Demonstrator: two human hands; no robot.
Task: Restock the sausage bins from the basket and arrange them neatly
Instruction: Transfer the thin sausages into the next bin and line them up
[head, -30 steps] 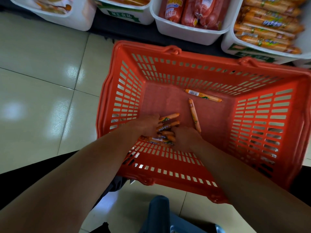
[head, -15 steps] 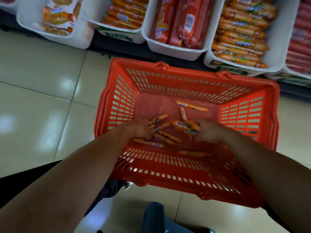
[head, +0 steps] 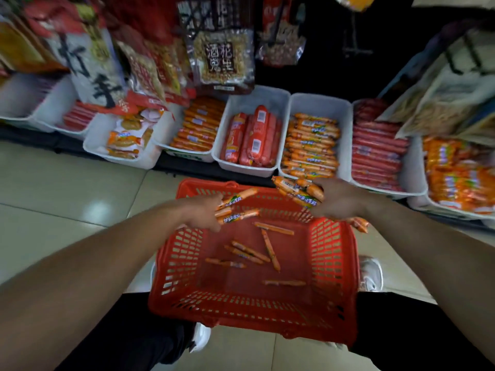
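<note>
A red plastic basket sits on the floor between my feet, with several thin orange sausages loose on its bottom. My left hand is raised over the basket's far left corner and grips a few orange sausages. My right hand is above the basket's far right corner, holding a bunch of orange sausages, just in front of the white bin of matching orange sausages.
A row of white bins lines the low shelf: thick red sausages, orange ones, dark red ones, orange packs at right. Snack bags hang above. Tiled floor lies to the left.
Both hands have lifted out of the basket with sausages and moved toward the bins. My head has tilted up, bringing the shelf and hanging bags into view.
</note>
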